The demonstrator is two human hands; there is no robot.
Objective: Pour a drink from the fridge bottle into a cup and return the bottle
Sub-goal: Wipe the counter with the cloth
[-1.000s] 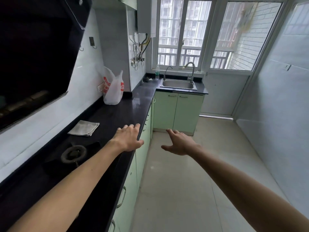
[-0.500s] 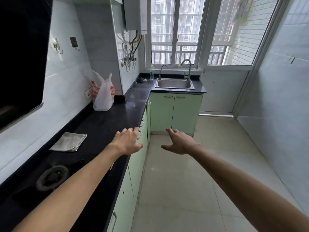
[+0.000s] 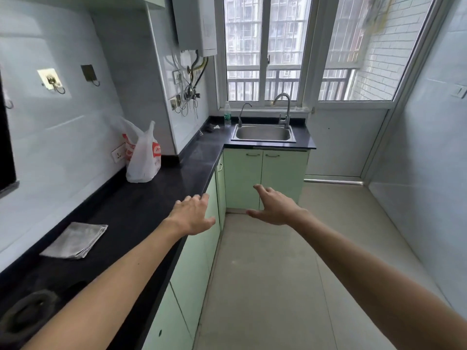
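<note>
Both my arms reach forward into a narrow kitchen. My left hand hovers over the front edge of the black countertop, palm down, fingers spread, holding nothing. My right hand is out over the floor beside it, also open and empty. A clear plastic bottle with a green label stands far off at the back of the counter, left of the sink. No fridge and no cup are in view.
A white plastic bag stands on the counter by the wall. A folded grey cloth lies nearer, with a gas burner at the bottom left. Pale green cabinets line the left and far side. Tiled floor runs ahead.
The view has moved forward along the counter and turned slightly; the burner, cloth and bag have slid left and down. Both hands stay open and outstretched.
</note>
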